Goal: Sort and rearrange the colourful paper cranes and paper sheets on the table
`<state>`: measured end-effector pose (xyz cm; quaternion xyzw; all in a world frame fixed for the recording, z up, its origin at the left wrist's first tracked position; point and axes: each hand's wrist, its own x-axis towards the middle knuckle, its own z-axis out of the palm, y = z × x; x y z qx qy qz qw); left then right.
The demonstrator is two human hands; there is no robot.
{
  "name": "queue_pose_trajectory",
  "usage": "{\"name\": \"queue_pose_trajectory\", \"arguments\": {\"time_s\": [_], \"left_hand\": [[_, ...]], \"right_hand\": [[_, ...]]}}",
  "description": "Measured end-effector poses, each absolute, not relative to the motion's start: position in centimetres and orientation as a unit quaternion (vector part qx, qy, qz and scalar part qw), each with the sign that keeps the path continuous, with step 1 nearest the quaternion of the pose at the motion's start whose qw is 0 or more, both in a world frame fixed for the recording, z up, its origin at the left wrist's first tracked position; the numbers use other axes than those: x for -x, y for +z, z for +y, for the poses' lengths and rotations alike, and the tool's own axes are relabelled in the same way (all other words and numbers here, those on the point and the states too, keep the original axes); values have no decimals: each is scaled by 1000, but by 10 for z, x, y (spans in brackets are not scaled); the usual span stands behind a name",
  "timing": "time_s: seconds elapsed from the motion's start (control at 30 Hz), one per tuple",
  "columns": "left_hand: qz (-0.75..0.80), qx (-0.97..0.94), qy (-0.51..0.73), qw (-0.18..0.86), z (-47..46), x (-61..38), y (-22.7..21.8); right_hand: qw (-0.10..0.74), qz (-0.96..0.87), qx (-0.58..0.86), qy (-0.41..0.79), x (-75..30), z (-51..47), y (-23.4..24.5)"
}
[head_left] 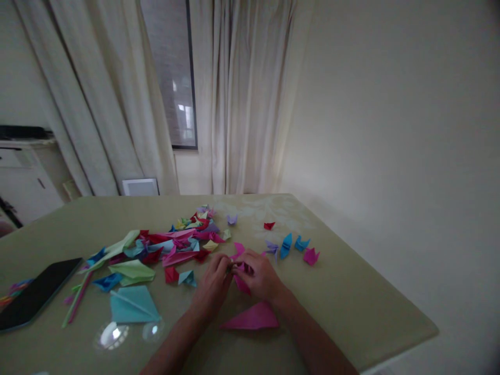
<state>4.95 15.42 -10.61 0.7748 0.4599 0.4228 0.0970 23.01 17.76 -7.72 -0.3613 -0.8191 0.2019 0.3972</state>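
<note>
Both of my hands meet over the middle of the table, fingertips together. My left hand (214,280) is closed in a pinch, and my right hand (260,273) pinches from the other side. Whatever small thing lies between the fingertips is too hidden to make out. Bright pink folded paper (242,285) shows just below and behind the fingers, partly covered by my right hand. Between my forearms lies a larger pink folded paper (253,317), flat on the table.
A pile of colourful origami pieces (175,242) spreads left of centre. Blue cranes (301,243) and a pink crane (311,255) sit at right. A teal paper (134,304), a pink stick (80,297) and a dark tablet (41,291) lie at left on the table (351,312).
</note>
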Motion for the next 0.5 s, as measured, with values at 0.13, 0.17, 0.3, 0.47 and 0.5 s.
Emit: {"name": "queue_pose_trajectory", "arguments": {"time_s": [0.13,0.17,0.3,0.47,0.5], "left_hand": [[451,-775,432,99,158,-42,-104],[456,-772,433,90,161,-38,-102],[562,-747,352,-31,169,-13,-94],[657,-719,178,-141,173,14,-91],[661,-718,166,-142,173,16,-91]], "right_hand": [[391,-828,368,161,-230,178,-82],[403,-819,379,153,-232,181,-80],[430,-739,514,76,-254,206,-57],[256,-654,712,8,-292,260,-27],[241,-648,723,9,-296,268,-27]]}}
